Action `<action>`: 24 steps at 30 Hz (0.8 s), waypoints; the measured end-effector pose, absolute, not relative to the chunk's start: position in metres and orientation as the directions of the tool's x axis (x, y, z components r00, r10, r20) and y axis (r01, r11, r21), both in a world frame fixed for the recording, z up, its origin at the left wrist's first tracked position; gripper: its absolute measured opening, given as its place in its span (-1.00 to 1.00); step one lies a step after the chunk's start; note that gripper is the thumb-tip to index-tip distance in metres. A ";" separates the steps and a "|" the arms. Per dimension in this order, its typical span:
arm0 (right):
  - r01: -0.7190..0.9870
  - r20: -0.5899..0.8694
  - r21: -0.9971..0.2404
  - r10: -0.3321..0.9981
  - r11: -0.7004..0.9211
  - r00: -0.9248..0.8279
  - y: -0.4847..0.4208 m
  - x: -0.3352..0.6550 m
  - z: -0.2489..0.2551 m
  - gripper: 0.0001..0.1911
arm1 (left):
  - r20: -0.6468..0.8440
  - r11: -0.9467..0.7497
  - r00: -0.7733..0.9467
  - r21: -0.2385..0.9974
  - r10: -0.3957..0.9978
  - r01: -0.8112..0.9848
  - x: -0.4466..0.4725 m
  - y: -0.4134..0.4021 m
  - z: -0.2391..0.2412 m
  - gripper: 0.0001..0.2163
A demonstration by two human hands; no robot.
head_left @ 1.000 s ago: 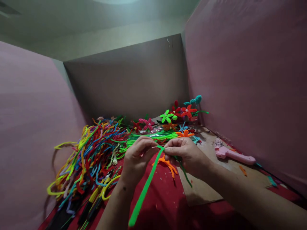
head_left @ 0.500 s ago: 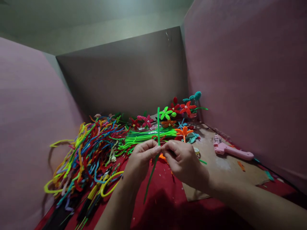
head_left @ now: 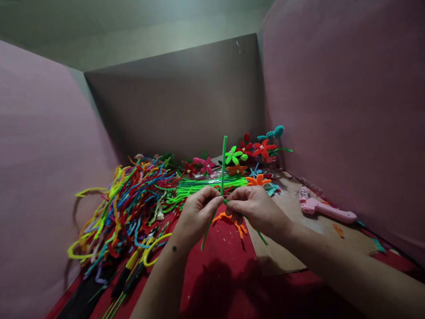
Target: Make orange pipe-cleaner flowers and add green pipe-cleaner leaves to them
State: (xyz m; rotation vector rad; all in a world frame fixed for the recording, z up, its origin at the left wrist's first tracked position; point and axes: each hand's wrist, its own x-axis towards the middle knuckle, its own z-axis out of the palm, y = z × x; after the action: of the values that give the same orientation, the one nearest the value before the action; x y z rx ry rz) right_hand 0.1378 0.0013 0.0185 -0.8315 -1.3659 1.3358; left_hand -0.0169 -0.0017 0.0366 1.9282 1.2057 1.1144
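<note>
Above the red worktop (head_left: 229,252), nearer than the bundle of green stems (head_left: 194,188), the left hand (head_left: 199,210) has thumb and fingers clamped on an upright green stem (head_left: 223,164). One end rises past the fingertips; a green length slants down beneath that hand. The right hand (head_left: 254,206) has its fingertips pinched together just beside, on a small green bend (head_left: 225,201), and a green tail (head_left: 262,238) pokes out below its palm — whether all this is one piece, I cannot tell.

For neat work, the left pinch would best serve as a fixed post, gripping right at the bend, with the right fingertips close in and the tension small and even. The stem looks pliable, so a hard tug would probably kink it or tip it from upright — short, gentle movements suit it better. An orange piece (head_left: 241,228) lies on the worktop below the hands.
</note>
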 end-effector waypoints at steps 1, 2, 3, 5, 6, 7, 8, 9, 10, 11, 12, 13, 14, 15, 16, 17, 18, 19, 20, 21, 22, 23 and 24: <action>-0.176 0.188 -0.973 0.950 0.146 -0.250 0.003 0.137 0.017 -0.94 | 0.369 -0.431 0.223 0.784 0.902 0.447 -0.015 -0.002 0.036 -0.87; -0.181 0.189 -0.973 0.950 0.146 -0.249 0.005 0.136 0.016 -0.95 | 0.402 -0.455 0.214 0.748 0.890 0.484 -0.014 -0.003 0.036 -0.87; -0.184 0.193 -0.972 0.950 0.150 -0.246 0.006 0.136 0.015 -0.95 | 0.434 -0.475 0.208 0.710 0.877 0.519 -0.013 -0.003 0.035 -0.88; -0.167 0.202 -0.972 0.948 0.163 -0.248 0.009 0.135 0.014 -0.95 | 0.472 -0.499 0.213 0.643 0.855 0.581 -0.013 -0.004 0.035 -0.86; -0.154 0.201 -0.974 0.945 0.166 -0.256 0.010 0.136 0.014 -0.94 | 0.477 -0.501 0.216 0.621 0.852 0.602 -0.013 -0.004 0.035 -0.84; -0.141 0.196 -0.977 0.941 0.162 -0.278 0.011 0.137 0.014 -0.94 | 0.471 -0.494 0.217 0.613 0.855 0.616 -0.014 -0.004 0.035 -0.83; -0.130 0.186 -0.980 0.933 0.152 -0.309 0.012 0.138 0.014 -0.93 | 0.456 -0.480 0.214 0.616 0.864 0.624 -0.015 -0.003 0.036 -0.82; -0.121 0.167 -0.984 0.923 0.133 -0.346 0.012 0.140 0.015 -0.92 | 0.438 -0.464 0.209 0.628 0.874 0.625 -0.016 -0.003 0.036 -0.82; -0.112 0.143 -0.988 0.913 0.108 -0.382 0.013 0.142 0.015 -0.91 | 0.419 -0.450 0.207 0.644 0.884 0.619 -0.018 -0.002 0.037 -0.81; -0.102 0.116 -0.991 0.904 0.081 -0.412 0.014 0.144 0.015 -0.89 | 0.405 -0.440 0.205 0.661 0.891 0.608 -0.020 -0.001 0.038 -0.81; -0.090 0.090 -0.994 0.897 0.056 -0.434 0.014 0.145 0.015 -0.88 | 0.393 -0.434 0.208 0.673 0.896 0.600 -0.022 0.001 0.038 -0.81; -0.077 0.066 -0.996 0.893 0.035 -0.445 0.015 0.147 0.014 -0.88 | 0.386 -0.432 0.212 0.677 0.898 0.596 -0.024 0.002 0.038 -0.82; -0.064 0.045 -0.998 0.893 0.019 -0.447 0.016 0.147 0.013 -0.88 | 0.386 -0.434 0.216 0.674 0.897 0.598 -0.025 0.003 0.038 -0.82; -0.048 0.032 -0.999 0.892 0.012 -0.451 0.017 0.148 0.011 -0.88 | 0.389 -0.437 0.218 0.665 0.895 0.605 -0.027 0.004 0.038 -0.82; -0.031 0.026 -0.999 0.891 0.013 -0.454 0.018 0.148 0.008 -0.88 | 0.391 -0.437 0.220 0.651 0.894 0.620 -0.027 0.005 0.038 -0.82; -0.016 0.024 -1.000 0.889 0.019 -0.458 0.019 0.148 0.006 -0.89 | 0.391 -0.436 0.221 0.636 0.893 0.636 -0.028 0.005 0.037 -0.82; -0.001 0.023 -1.000 0.887 0.026 -0.461 0.021 0.147 0.003 -0.90 | 0.392 -0.434 0.221 0.621 0.893 0.652 -0.028 0.006 0.036 -0.83; 0.015 0.020 -0.999 0.885 0.031 -0.464 0.023 0.147 0.000 -0.90 | 0.395 -0.430 0.216 0.609 0.893 0.666 -0.028 0.007 0.036 -0.83; 0.031 0.013 -0.999 0.885 0.031 -0.465 0.024 0.147 -0.002 -0.90 | 0.398 -0.425 0.208 0.600 0.893 0.678 -0.028 0.007 0.035 -0.83; 0.044 0.007 -0.999 0.887 0.030 -0.461 0.026 0.148 -0.004 -0.90 | 0.400 -0.418 0.198 0.594 0.895 0.687 -0.029 0.008 0.035 -0.83; 0.055 0.002 -0.998 0.889 0.031 -0.457 0.027 0.148 -0.006 -0.90 | 0.400 -0.409 0.186 0.595 0.897 0.692 -0.029 0.008 0.035 -0.83; 0.067 0.001 -0.997 0.891 0.035 -0.454 0.029 0.149 -0.007 -0.89 | 0.397 -0.399 0.174 0.601 0.901 0.692 -0.029 0.008 0.035 -0.83; 0.084 0.005 -0.995 0.892 0.048 -0.452 0.030 0.150 -0.008 -0.90 | 0.392 -0.390 0.165 0.609 0.905 0.690 -0.030 0.009 0.035 -0.83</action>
State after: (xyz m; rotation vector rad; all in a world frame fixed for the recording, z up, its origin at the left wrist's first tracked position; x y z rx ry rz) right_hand 0.1497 0.0300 -0.0077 -0.9991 -1.6337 1.4784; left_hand -0.0299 0.0088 0.0352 2.1560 1.5325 1.0533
